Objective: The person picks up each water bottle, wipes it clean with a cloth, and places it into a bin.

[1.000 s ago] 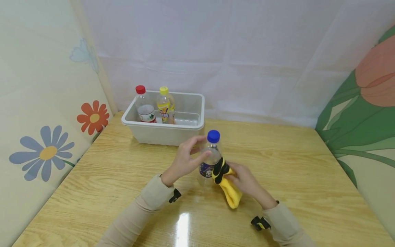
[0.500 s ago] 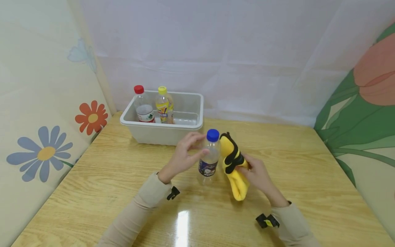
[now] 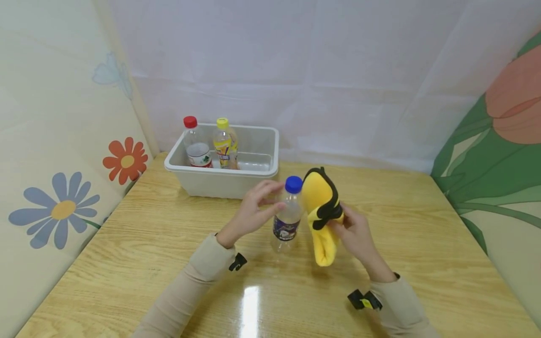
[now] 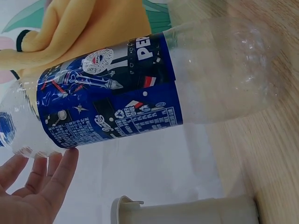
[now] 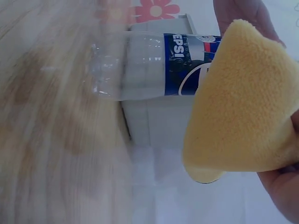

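A clear plastic Pepsi bottle (image 3: 285,227) with a blue cap and dark blue label stands upright on the wooden table. My left hand (image 3: 252,213) holds it lightly near the shoulder, thumb in front and fingers at the far side; in the left wrist view its fingertips (image 4: 69,156) meet the bottle just by the label's upper edge. To the right of the bottle, my right hand (image 3: 354,231) grips a folded yellow cloth (image 3: 323,199) with black trim. The cloth (image 5: 243,107) is held up close beside the bottle and covers its upper part in the right wrist view.
A light grey plastic bin (image 3: 220,183) stands behind the left hand. Inside it are a red-capped bottle (image 3: 197,148) and a yellow-capped bottle (image 3: 224,145). A white sheet (image 3: 296,84) hangs along the table's back, with flower-printed cloth (image 3: 63,206) at the sides.
The right hand has drawn the yellow cloth off the bottle's side, moving right and upward, and the cloth has turned more upright. The left hand and bottle have barely moved.
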The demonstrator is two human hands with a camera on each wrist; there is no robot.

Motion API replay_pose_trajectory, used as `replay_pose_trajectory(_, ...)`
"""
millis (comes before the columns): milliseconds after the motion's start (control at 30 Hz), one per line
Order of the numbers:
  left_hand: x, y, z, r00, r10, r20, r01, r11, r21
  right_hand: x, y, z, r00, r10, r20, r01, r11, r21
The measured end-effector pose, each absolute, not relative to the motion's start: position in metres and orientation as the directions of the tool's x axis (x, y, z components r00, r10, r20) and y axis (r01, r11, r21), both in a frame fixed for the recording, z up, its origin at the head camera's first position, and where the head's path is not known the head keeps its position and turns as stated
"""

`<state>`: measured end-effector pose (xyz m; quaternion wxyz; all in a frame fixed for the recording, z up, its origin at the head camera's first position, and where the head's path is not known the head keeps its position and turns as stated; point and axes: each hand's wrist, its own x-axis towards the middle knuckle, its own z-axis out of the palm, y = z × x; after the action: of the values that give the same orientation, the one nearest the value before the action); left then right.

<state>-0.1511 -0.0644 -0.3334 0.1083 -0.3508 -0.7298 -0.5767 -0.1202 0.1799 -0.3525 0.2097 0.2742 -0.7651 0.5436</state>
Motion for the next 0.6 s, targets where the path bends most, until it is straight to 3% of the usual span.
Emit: replay_pose_trajectory(600,-0.154,-0.066,-0.336,-0.76,0.39,0.52,0.579,0.041,0.814,-0.125,0.166,-0.335,-0.704,-0.134,0.697,-0.708,0.052,-0.705)
